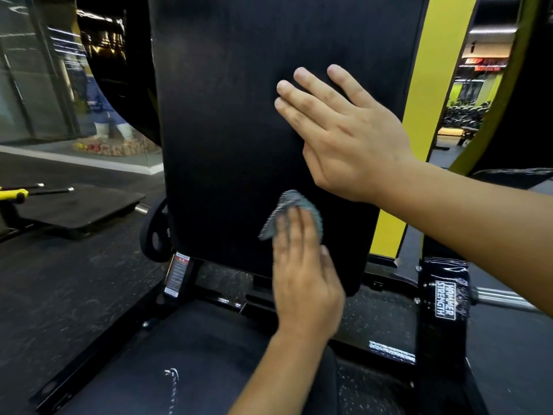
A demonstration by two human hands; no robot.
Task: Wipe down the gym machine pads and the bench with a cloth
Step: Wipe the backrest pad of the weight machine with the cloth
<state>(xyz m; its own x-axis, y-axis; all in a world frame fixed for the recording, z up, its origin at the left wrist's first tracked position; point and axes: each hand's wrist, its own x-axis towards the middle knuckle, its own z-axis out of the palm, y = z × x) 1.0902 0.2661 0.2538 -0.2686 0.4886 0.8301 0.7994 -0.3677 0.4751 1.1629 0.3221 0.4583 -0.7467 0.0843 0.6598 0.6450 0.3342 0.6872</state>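
Head view: left hand (305, 283) presses nubbly grey cloth (287, 214) on smooth black pad (227, 115).

Right hand (348, 136) lies flat on the upright black back pad (239, 115), fingers straight and spread, pointing up-left. Left hand (305, 277) lower on the same pad, fingers straight, pressing a grey-blue cloth (291, 212) against it; cloth bunched, showing above the fingertips. Yellow frame upright (431, 85) just right of the pad. Black frame post (446, 298) lower right reads "HAMMER STRENGTH". Black weight plate (155, 235) at pad's lower left. Warning label (177, 275) below it.
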